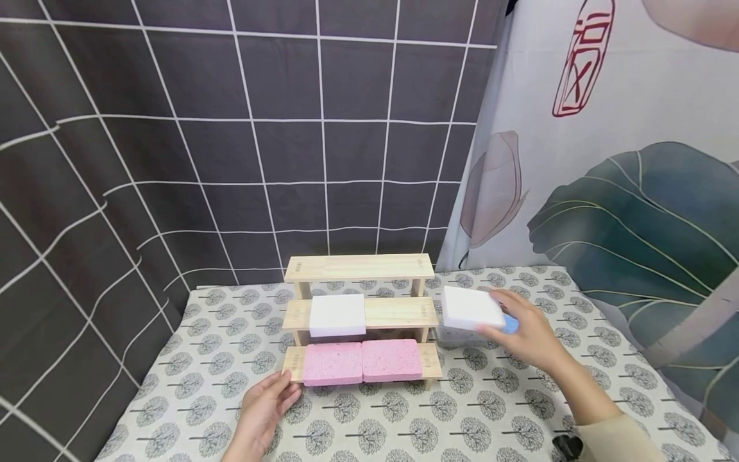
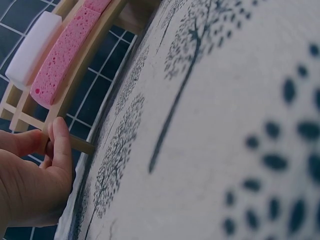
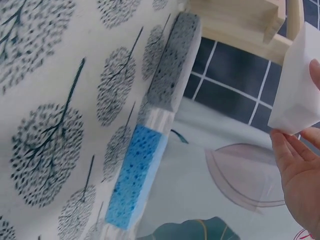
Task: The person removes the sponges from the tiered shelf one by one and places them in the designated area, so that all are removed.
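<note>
A three-tier wooden shelf rack stands on the patterned cloth. Two pink sponges lie side by side on its lowest tier. On the left part of the middle tier rests a white sponge block; the top tier is bare. My left hand pinches the left end of the lowest tier between thumb and fingers, seen close in the left wrist view. To the right of the rack, my right hand holds a second white block by its right end, raised above the cloth.
Beneath the raised block, a blue sponge and a grey speckled sponge lie in a row right of the rack. Behind hangs a dark gridded curtain. A pale leaf-printed curtain borders the right side.
</note>
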`<state>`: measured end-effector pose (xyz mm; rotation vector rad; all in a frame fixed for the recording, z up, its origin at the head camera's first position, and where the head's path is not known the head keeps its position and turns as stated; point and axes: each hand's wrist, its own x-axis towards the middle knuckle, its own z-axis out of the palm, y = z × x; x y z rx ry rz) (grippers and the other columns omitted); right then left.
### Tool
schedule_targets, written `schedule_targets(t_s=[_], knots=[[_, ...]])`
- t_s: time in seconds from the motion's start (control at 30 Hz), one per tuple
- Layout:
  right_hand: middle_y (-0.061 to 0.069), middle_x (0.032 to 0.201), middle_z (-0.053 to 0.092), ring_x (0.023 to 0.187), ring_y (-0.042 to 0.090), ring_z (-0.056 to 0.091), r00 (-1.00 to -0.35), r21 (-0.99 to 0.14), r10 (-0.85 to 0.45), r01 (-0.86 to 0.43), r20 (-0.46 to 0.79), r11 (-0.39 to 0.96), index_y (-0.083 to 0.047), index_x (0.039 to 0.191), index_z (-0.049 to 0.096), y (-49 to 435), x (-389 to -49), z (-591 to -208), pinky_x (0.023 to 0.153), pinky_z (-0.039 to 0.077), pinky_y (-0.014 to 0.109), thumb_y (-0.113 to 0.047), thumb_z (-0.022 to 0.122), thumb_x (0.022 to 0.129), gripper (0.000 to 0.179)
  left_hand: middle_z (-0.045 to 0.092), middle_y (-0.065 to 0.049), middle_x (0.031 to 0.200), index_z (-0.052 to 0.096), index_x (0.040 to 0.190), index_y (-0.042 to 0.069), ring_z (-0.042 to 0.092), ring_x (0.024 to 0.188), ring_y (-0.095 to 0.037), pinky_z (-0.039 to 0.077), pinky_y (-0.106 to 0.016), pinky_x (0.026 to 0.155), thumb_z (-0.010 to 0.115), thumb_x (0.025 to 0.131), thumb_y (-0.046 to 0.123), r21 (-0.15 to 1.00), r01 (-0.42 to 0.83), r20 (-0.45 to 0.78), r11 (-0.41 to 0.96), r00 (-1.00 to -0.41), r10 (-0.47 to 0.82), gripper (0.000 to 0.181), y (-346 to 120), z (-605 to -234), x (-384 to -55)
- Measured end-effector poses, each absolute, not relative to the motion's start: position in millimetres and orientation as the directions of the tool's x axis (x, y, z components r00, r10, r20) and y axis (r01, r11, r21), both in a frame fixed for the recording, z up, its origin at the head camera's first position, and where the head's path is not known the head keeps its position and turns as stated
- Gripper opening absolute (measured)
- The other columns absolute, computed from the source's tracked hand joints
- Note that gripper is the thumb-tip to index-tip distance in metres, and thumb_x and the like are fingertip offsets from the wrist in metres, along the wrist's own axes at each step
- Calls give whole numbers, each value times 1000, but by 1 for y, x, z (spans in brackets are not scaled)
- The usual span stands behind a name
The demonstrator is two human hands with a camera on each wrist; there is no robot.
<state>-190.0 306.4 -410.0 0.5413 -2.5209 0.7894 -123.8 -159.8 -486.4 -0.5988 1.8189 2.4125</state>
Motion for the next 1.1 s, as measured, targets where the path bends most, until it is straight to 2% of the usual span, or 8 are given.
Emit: schedule_targets(t_s=[0.43, 0.73, 0.97, 1.1], knots=[[27, 125, 61, 105, 48, 64, -801, -395, -273, -520, 532, 758, 9, 128, 59, 318, -187, -422, 87, 59, 63, -20, 91, 74, 69, 65, -6, 91, 40, 137, -16, 66, 83, -10, 62, -23, 86, 57, 104, 13, 911, -283, -347, -300, -919, -187, 48, -160, -486, -124], [32, 132, 56, 102, 48, 67, -872, -472, -272, -456, 408, 755, 9, 131, 56, 322, -186, -433, 87, 61, 54, -28, 92, 73, 77, 64, -6, 92, 40, 138, -16, 66, 84, -10, 62, -23, 86, 57, 104, 13, 910, -285, -349, -301, -918, -187, 48, -159, -485, -125], [31, 130, 58, 112, 49, 60, -896, -449, -270, -415, 351, 791, 6, 131, 58, 325, -186, -436, 95, 54, 67, -38, 92, 71, 81, 64, -6, 92, 41, 136, -16, 66, 83, -10, 62, -23, 86, 57, 104, 12, 911, -280, -345, -302, -920, -186, 46, -159, -486, -125], [29, 130, 59, 109, 45, 63, -916, -483, -274, -388, 292, 785, 7, 133, 55, 324, -185, -438, 92, 59, 57, -40, 91, 72, 85, 64, -6, 92, 41, 136, -16, 66, 83, -10, 62, -22, 85, 57, 104, 12, 912, -282, -346, -299, -920, -185, 46, -159, -486, -124]])
